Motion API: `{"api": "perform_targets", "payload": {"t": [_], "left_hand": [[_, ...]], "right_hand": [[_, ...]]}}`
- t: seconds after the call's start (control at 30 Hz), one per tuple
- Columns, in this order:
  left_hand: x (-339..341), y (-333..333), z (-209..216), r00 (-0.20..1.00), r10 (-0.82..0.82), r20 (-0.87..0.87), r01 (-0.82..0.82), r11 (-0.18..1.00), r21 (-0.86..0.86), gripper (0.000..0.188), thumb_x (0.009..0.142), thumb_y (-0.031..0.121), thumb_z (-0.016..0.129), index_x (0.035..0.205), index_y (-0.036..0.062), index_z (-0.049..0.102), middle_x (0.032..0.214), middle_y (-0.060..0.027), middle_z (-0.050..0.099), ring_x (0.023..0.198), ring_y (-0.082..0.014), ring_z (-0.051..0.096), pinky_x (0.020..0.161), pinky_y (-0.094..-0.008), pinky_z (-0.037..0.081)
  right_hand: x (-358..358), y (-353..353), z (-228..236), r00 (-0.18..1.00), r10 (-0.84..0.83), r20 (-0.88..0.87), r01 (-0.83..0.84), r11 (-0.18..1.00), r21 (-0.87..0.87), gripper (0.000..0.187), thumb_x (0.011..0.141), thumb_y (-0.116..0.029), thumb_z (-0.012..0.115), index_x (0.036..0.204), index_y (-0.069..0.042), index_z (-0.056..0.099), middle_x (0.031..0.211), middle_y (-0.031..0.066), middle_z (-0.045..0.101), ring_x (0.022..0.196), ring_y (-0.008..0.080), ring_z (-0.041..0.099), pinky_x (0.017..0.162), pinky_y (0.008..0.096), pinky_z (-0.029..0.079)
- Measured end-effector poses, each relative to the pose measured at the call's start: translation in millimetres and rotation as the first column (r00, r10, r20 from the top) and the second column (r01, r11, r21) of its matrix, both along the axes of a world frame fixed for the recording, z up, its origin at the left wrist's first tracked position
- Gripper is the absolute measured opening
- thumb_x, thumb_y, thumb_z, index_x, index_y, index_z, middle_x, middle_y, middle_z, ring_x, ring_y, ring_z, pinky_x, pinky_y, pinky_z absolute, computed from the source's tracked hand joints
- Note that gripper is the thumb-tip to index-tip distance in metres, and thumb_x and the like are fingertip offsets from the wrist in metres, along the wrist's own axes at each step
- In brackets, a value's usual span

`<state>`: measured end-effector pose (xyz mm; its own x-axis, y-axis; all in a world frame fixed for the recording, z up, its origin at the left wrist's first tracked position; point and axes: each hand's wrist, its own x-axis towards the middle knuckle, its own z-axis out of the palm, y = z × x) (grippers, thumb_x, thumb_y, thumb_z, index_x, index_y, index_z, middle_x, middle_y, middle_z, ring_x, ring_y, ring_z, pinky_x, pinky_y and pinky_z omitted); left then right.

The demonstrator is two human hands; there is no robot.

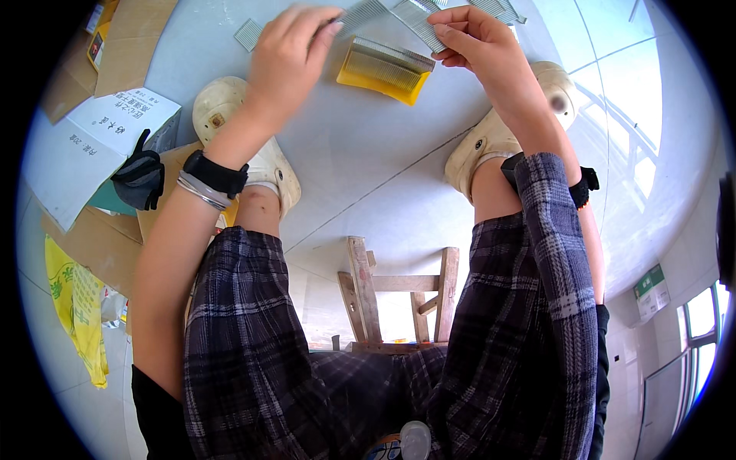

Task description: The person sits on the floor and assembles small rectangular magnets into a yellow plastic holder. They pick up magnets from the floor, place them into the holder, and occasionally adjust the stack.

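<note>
At the top of the view, my right hand (pixel 484 47) pinches a silvery strip of collated nails (pixel 416 21) between thumb and fingers. My left hand (pixel 290 61) is slightly smeared by motion, its thumb and fingers closed at the end of another strip (pixel 362 13). The two strips nearly meet between my hands; whether they touch I cannot tell. Just below, a yellow carton (pixel 387 80) lies on the floor with more nail strips (pixel 392 55) along its upper side. Further strips lie on the floor, a short one (pixel 248 34) left of my left hand and others (pixel 502 9) beyond my right.
Pale shoes (pixel 222 111) flank the grey tiled floor (pixel 368 165). To the left are a brown cardboard box (pixel 134 46), a white carton (pixel 92 153), a dark glove (pixel 140 175) and a yellow plastic bag (pixel 77 307). Wooden stool legs (pixel 364 287) stand between my legs.
</note>
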<state>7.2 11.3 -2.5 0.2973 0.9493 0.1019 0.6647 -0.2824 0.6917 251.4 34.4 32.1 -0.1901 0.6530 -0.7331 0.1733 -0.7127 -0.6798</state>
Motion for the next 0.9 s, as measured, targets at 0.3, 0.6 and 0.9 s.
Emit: {"api": "perform_targets", "payload": {"t": [0.3, 0.6, 0.9], "left_hand": [[-30, 11, -23, 0.978, 0.13, -0.16, -0.169, 0.951, -0.258, 0.021, 0.092, 0.016, 0.062, 0.109, 0.0048, 0.062, 0.09, -0.0061, 0.061, 0.076, -0.0179, 0.059, 0.071, -0.029, 0.048], [-19, 9, -8, 0.971, -0.043, -0.236, 0.046, 0.999, 0.004, 0.022, 0.086, 0.009, 0.064, 0.108, 0.0091, 0.064, 0.11, -0.0058, 0.057, 0.104, -0.0265, 0.054, 0.091, -0.0345, 0.045], [21, -8, 9, 0.906, -0.369, -0.207, 0.388, 0.92, 0.059, 0.021, 0.074, 0.003, 0.068, 0.094, 0.0095, 0.067, 0.111, -0.0032, 0.057, 0.107, -0.0239, 0.054, 0.092, -0.0367, 0.046]], "right_hand": [[0, 0, -2, 1.0, -0.003, -0.011, 0.003, 1.0, -0.004, 0.013, 0.096, -0.008, 0.054, 0.105, 0.001, 0.057, 0.091, 0.0044, 0.057, 0.08, 0.0135, 0.058, 0.074, 0.0252, 0.05], [-1, 0, -3, 1.0, -0.017, -0.021, 0.017, 1.0, -0.012, 0.012, 0.096, -0.007, 0.053, 0.104, 0.001, 0.057, 0.091, 0.0048, 0.057, 0.08, 0.0138, 0.058, 0.074, 0.025, 0.051], [2, -3, -13, 0.998, -0.029, -0.062, 0.03, 0.999, 0.019, 0.013, 0.097, -0.008, 0.054, 0.105, 0.001, 0.058, 0.091, 0.0046, 0.059, 0.08, 0.0135, 0.059, 0.073, 0.025, 0.051]]}}
